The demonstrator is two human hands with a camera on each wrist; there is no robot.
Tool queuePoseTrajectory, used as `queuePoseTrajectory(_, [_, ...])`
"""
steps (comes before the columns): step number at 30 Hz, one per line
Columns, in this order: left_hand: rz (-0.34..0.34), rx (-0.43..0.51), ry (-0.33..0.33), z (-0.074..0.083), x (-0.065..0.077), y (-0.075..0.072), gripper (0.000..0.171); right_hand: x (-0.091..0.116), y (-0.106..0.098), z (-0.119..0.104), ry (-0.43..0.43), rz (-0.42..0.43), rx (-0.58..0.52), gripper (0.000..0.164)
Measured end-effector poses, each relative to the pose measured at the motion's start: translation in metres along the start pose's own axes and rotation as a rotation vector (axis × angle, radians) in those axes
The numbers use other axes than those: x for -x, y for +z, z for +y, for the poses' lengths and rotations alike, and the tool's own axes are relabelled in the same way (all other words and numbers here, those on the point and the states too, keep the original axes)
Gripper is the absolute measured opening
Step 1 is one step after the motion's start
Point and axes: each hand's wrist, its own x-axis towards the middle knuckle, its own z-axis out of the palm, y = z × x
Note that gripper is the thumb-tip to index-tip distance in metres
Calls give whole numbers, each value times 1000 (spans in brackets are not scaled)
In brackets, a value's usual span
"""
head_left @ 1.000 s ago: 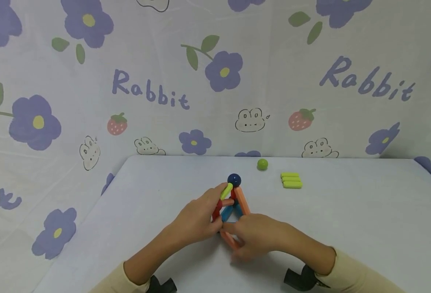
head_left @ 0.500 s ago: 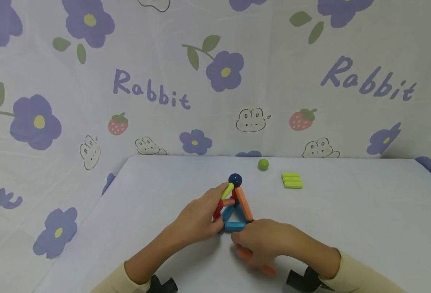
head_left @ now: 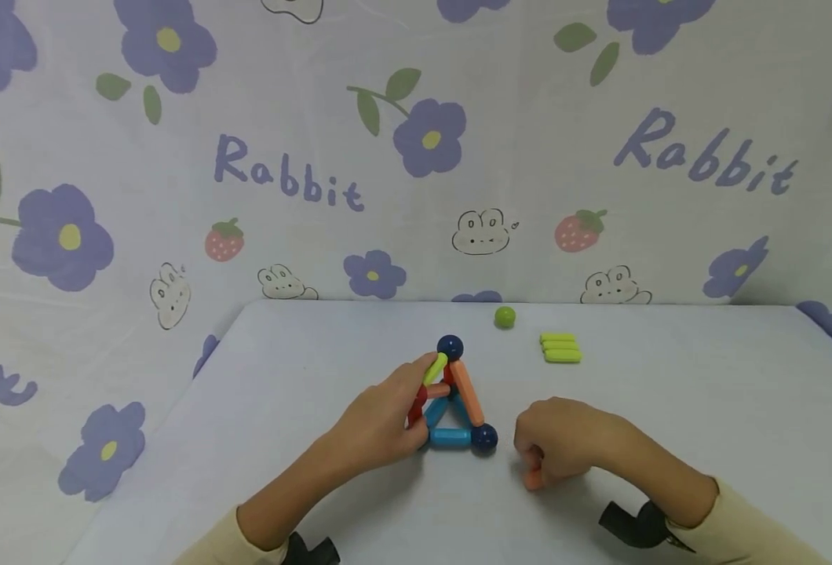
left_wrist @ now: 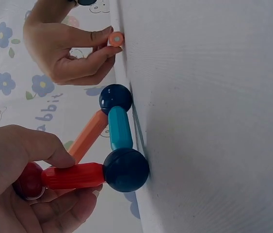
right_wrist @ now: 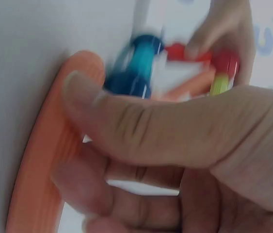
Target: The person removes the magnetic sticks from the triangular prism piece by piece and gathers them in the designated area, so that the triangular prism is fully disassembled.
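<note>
A small frame of magnetic sticks and balls stands on the table. It has a dark blue top ball (head_left: 450, 348), a front blue stick (head_left: 451, 437), a lower right ball (head_left: 484, 438) and a sloping orange stick (head_left: 467, 392). My left hand (head_left: 381, 416) grips its left side, thumb on a red stick (left_wrist: 78, 175) beside a red ball (left_wrist: 29, 180). A lime stick (head_left: 435, 369) rises to the top ball. Right of the frame and apart from it, my right hand (head_left: 564, 439) pinches a loose orange stick (right_wrist: 34, 165), slightly curved in the right wrist view.
Farther back on the white table (head_left: 670, 408) lie a green ball (head_left: 505, 317) and, to its right, three lime sticks (head_left: 560, 348) side by side. A patterned cloth (head_left: 515, 118) hangs behind the table's far edge.
My right hand has moved right, away from the frame, taking the orange stick along. The front blue stick and lower right ball are now uncovered. My left hand keeps its hold in place.
</note>
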Motion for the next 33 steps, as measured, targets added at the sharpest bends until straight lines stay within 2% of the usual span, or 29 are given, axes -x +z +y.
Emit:
queuePoseTrajectory(4, [-6,4,-7,0,0,0,80,9,-6,37,85,79,-9,28])
queuePoseTrajectory(9, [-11,6,-13,-1,0,0,81,11,-12,95,169,231,73,24])
queuePoseTrajectory(13, [-11,4,-7,-1,0,0,80,9,-20,136,240,303,26,19])
queuePoseTrajectory(16, [-7,3,1,-1,-1,1,80,8,-28,159,297,324,-50,6])
queuePoseTrajectory(21, [-5,10,9,-1,-1,3,80,1,-35,176,355,337,-87,10])
queuePoseTrajectory(27, [-9,8,4,-2,0,3,80,-11,-33,182,330,435,-37,6])
queuePoseTrajectory(33, [-1,0,16,-3,0,0,80,-18,-35,186,366,501,-77,5])
